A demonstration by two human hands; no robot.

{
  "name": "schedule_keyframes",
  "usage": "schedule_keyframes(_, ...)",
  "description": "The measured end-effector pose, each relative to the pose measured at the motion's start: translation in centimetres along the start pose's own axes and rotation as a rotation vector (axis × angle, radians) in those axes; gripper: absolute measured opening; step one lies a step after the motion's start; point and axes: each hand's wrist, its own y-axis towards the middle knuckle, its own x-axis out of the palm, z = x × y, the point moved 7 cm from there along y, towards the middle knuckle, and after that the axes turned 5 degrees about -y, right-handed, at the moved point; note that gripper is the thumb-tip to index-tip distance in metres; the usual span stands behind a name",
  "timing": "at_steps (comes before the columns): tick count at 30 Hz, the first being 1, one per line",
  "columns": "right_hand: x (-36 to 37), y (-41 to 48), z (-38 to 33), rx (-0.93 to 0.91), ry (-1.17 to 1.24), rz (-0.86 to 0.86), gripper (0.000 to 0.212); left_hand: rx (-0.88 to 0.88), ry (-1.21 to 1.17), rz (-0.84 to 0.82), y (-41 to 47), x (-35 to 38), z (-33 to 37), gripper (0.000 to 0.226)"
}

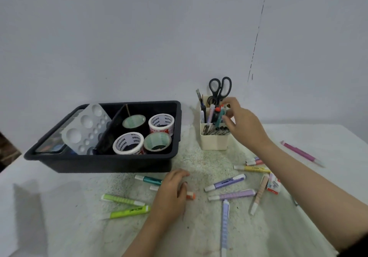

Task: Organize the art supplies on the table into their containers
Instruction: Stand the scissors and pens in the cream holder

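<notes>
Head view: tape rolls (161, 124) binned, right hand (242, 126) pinching teal pen (220, 115) into holder (214, 142), left hand (171, 191) grip unclear; loose markers (226, 183) remain.

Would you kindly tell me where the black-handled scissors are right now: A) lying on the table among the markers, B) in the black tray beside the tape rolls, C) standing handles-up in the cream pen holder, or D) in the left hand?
C: the scissors stand handles-up at the back of the cream pen holder, behind the right hand, which pinches a teal marker there.
</notes>
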Motion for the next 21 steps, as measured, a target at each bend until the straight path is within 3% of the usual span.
schedule_keyframes(3, 1.4, -0.4, 0.5, -0.046, -0.062, -0.015, 0.017, -0.029, 0.004, 0.015, -0.2, -0.7, -0.6, 0.031)
schedule_keyframes(11, 1.0, -0.3, 0.6, -0.118, -0.105, 0.03, 0.014, -0.061, 0.009, -0.004, -0.5, -1.4, -1.2, 0.032)
schedule_keyframes(17, 2.0, -0.5, 0.9, -0.11, -0.206, -0.059, 0.029, -0.022, 0.042, -0.022, -0.2, -1.2, -0.8, 0.03)
schedule_keyframes(21, 2.5, -1.0, 1.3, -0.033, -0.119, -0.176, 0.038, -0.001, 0.061, -0.027, 0.0, -1.1, -0.5, 0.031)
